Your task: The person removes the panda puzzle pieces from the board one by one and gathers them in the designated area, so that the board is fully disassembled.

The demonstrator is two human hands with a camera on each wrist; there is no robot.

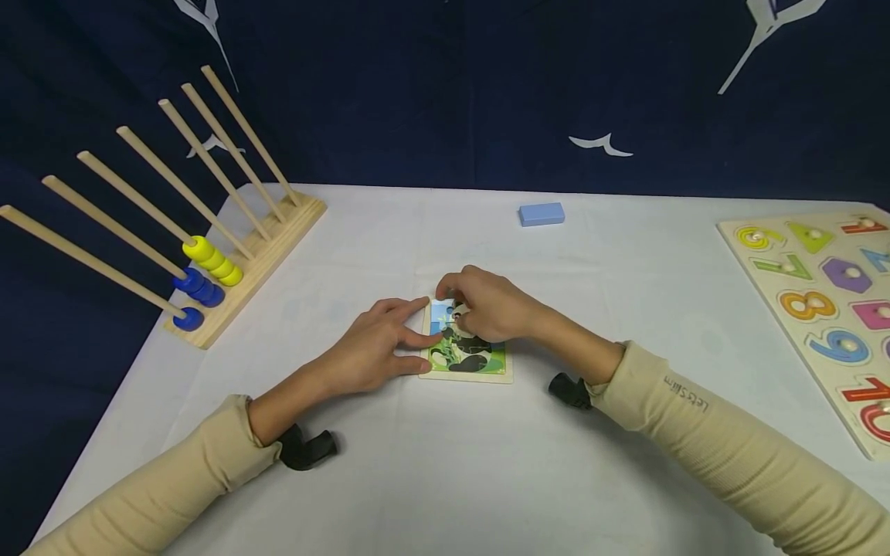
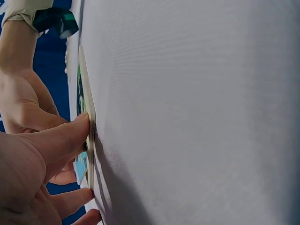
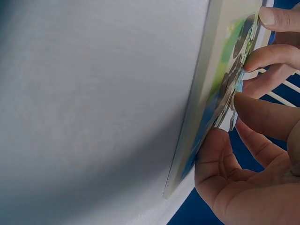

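Note:
A small panda jigsaw puzzle (image 1: pixel 467 377) in a pale wooden frame lies on the table between both hands. My left hand (image 1: pixel 375 345) rests along its left side, fingers spread; the thumb touches the frame's edge and a finger reaches onto the picture. Over the upper part of the picture, my right hand (image 1: pixel 495 305) bends its fingers down. In the right wrist view, its thumb and a finger pinch a small puzzle piece (image 3: pixel 232 120) that stands slightly tilted from the board. The right hand hides the puzzle's upper right in the head view.
A wooden bead abacus (image 1: pixel 253 266) with blue and yellow beads stands at the left. The blue block (image 1: pixel 541 215) lies near the table's back edge. A number-and-shape peg board (image 1: pixel 772 297) is at the right. Dark cloth hangs behind the white table (image 1: pixel 459 471).

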